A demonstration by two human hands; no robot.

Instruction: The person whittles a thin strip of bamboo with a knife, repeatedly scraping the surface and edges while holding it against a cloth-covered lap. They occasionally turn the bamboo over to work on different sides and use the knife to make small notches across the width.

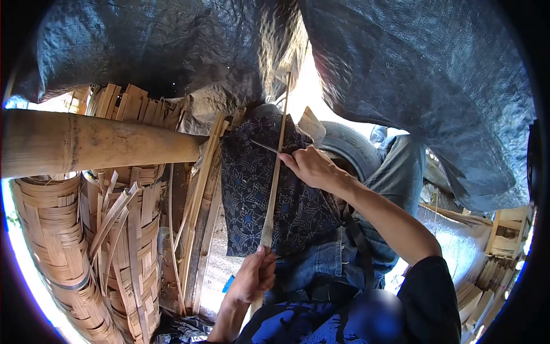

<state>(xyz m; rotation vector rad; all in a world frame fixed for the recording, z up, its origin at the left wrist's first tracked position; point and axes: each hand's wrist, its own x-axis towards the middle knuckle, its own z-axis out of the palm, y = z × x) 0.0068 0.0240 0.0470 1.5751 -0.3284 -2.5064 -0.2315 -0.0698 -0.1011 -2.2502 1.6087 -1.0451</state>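
A long thin bamboo strip (274, 200) runs from near my waist up over the dark patterned cloth (246, 195) on my lap. My left hand (255, 276) is closed round its lower part, thumb on top. Higher up, my right hand (312, 167) is closed on a knife, whose narrow blade (264, 146) points up and left and crosses the strip. The knife's handle is hidden in the fingers. Below the cloth show my jeans (321, 258).
A thick bamboo pole (103, 143) reaches in from the left above tall woven bamboo baskets (54, 229). Dark tarpaulin (424, 63) hangs overhead. A tire (349, 143) stands behind my right leg. Split bamboo pieces (478, 298) lie at the lower right.
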